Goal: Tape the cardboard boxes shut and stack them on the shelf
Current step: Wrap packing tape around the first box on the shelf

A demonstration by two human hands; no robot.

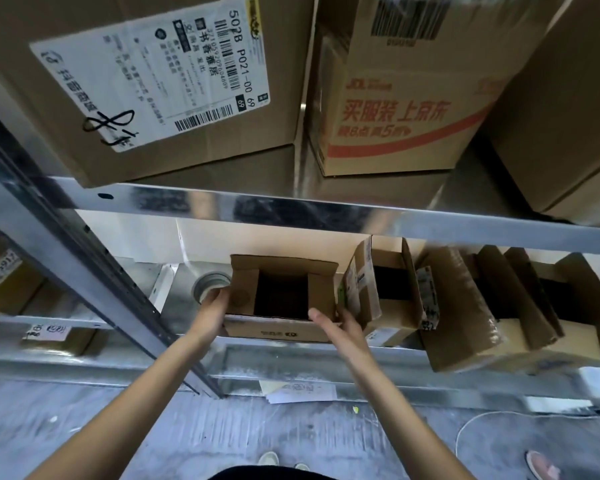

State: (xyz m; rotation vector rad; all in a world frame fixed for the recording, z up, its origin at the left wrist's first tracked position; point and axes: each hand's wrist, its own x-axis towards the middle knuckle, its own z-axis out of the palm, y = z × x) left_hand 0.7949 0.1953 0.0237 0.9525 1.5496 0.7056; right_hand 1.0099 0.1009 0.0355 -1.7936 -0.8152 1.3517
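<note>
A small open cardboard box [274, 329] sits on the middle metal shelf [291, 355], its top flaps standing up around a dark inside. My left hand [213, 308] holds the box's left side, fingers wrapped round the left flap. My right hand [336, 323] reaches in at the box's right front corner, thumb over the front edge and fingers behind the right flap. A roll of tape [210, 284] lies on the shelf just left of the box, behind my left hand.
Several more open boxes [388, 289] [465, 306] stand to the right on the same shelf. Large sealed boxes [153, 81] [402, 98] fill the shelf above. A slanted metal upright [94, 271] crosses on the left. Papers [300, 389] and a white cable [471, 427] lie on the floor.
</note>
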